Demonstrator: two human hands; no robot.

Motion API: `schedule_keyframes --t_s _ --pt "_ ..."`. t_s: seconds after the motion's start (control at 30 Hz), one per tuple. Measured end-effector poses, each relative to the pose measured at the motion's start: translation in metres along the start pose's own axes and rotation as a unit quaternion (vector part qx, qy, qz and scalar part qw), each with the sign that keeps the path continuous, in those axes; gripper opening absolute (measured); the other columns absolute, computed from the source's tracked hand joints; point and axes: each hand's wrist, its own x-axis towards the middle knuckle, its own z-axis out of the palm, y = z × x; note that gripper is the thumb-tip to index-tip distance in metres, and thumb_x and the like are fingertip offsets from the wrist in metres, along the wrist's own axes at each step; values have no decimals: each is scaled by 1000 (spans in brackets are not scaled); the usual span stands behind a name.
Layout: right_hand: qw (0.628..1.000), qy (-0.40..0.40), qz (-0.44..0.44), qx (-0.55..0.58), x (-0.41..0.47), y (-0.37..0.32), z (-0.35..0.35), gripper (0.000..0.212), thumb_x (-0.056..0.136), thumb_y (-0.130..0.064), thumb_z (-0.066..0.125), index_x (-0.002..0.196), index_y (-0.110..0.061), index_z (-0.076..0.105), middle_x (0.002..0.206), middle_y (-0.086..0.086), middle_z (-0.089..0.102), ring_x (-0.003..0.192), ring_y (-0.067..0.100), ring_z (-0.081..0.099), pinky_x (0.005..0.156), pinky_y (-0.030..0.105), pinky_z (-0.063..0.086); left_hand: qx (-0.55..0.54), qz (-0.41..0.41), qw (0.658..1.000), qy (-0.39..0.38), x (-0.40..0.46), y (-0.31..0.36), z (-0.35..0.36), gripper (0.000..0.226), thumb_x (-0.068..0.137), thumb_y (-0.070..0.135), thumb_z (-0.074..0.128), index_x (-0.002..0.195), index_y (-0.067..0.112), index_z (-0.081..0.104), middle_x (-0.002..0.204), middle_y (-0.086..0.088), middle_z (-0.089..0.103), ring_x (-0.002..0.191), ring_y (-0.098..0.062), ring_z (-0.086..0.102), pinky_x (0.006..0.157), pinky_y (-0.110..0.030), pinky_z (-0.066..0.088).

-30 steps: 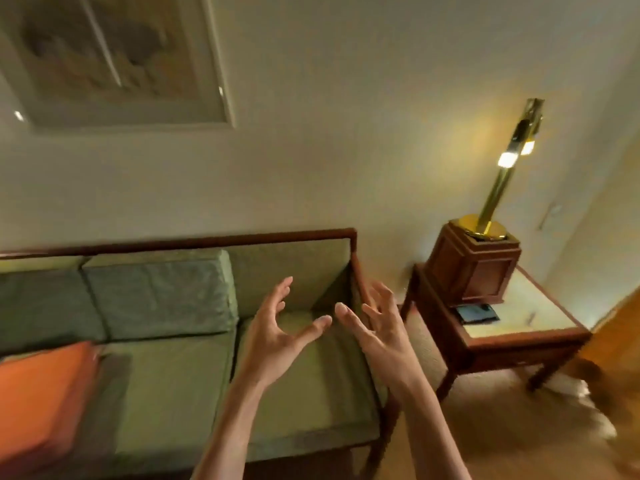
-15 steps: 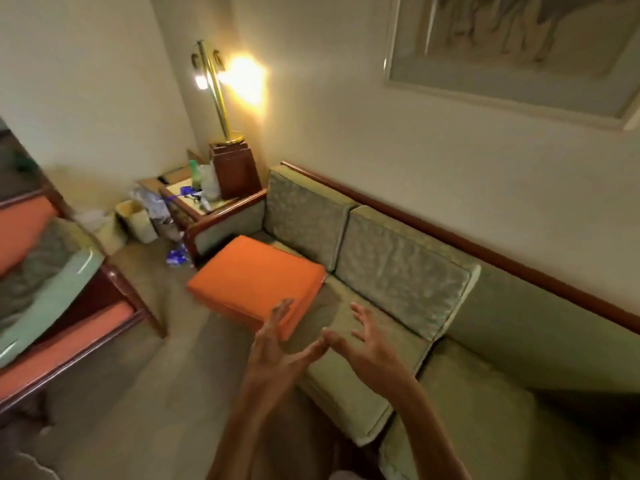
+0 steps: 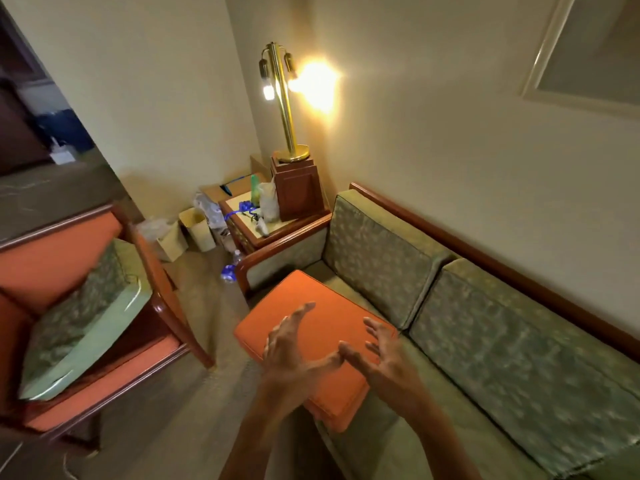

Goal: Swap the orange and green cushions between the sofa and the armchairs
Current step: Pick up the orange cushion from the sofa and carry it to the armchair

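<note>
An orange cushion (image 3: 308, 327) lies flat on the left end of the green sofa (image 3: 433, 410), its corner jutting over the seat's front edge. My left hand (image 3: 294, 351) and my right hand (image 3: 384, 358) hover over it with fingers spread, holding nothing, thumbs nearly touching. Two green back cushions (image 3: 377, 261) lean against the sofa's back. On the left an orange armchair (image 3: 52, 258) holds a green cushion (image 3: 79, 323), tilted against its back.
A wooden side table (image 3: 273, 226) with a brass lamp (image 3: 284, 109), bottle and clutter stands between sofa and wall. Small bins (image 3: 201, 228), bags and a water bottle (image 3: 230, 268) sit on the carpet beyond the armchair. A framed picture hangs top right.
The view has swung from the sofa's right end to its left end. Both spread hands have come over the orange cushion, which now lies right beneath them.
</note>
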Motion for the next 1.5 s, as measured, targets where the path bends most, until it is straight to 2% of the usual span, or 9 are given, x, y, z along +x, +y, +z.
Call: schedule_keyframes --t_s 0.27,0.37,0.63,0.83,0.97,1.03,1.13,1.33,1.5 --pt "996 66 63 -3 148 25 -4 100 69 -82 64 150 -39 25 159 -6 26 142 13 31 109 39 36 17 15 992 -122 176 -72 8 76 62 79 72 128 66 37 155 15 36 144 -10 26 111 -45 36" --pt "986 124 107 -12 218 50 -7 102 66 -87 60 150 -37 28 158 -5 31 141 10 32 111 36 35 -2 4 991 -132 259 -111 18 69 69 69 77 131 51 50 150 11 44 141 -11 33 108 -47 41" --pt "943 174 272 -86 418 134 1 62 95 -50 59 146 -20 40 151 3 44 136 20 43 104 34 38 131 19 952 -275 497 -232 71 37 82 40 78 117 30 69 120 11 65 111 -14 59 96 -35 46" --pt "903 104 377 -177 505 245 8 50 99 -38 54 144 -18 44 149 6 48 134 27 47 109 43 39 299 13 855 -424 584 -333 166 42 94 38 63 133 28 57 133 -2 62 120 -26 57 98 -44 48" --pt "879 25 422 -221 521 312 19 59 102 -51 41 153 -21 33 158 8 36 144 27 33 118 47 25 431 25 746 -507 587 -398 213 64 102 41 44 157 21 19 163 -6 23 150 -29 17 120 -50 15" --pt "872 19 412 -263 516 335 24 57 102 -56 36 148 -24 42 153 5 44 141 25 38 116 43 23 454 27 713 -534 591 -420 226 57 103 45 40 155 26 27 158 -7 34 148 -30 22 120 -51 10" --pt "862 82 387 -317 514 342 32 45 102 -53 39 130 -25 62 134 2 61 127 24 51 107 43 27 432 39 742 -511 596 -425 218 33 100 49 47 123 30 62 125 -4 64 128 -28 49 108 -45 27" --pt "850 176 364 -339 494 285 12 37 104 -43 41 107 -22 71 119 3 67 118 27 56 98 42 34 457 171 765 -420 588 -346 198 30 103 44 43 109 28 68 112 -4 70 109 -30 61 94 -42 38" --pt "882 307 162 -318 406 180 -24 30 99 -29 56 75 -13 66 77 -10 49 88 21 54 78 43 45 387 319 791 -350 577 -227 131 27 100 40 52 87 23 69 99 1 72 101 -27 64 87 -39 40"
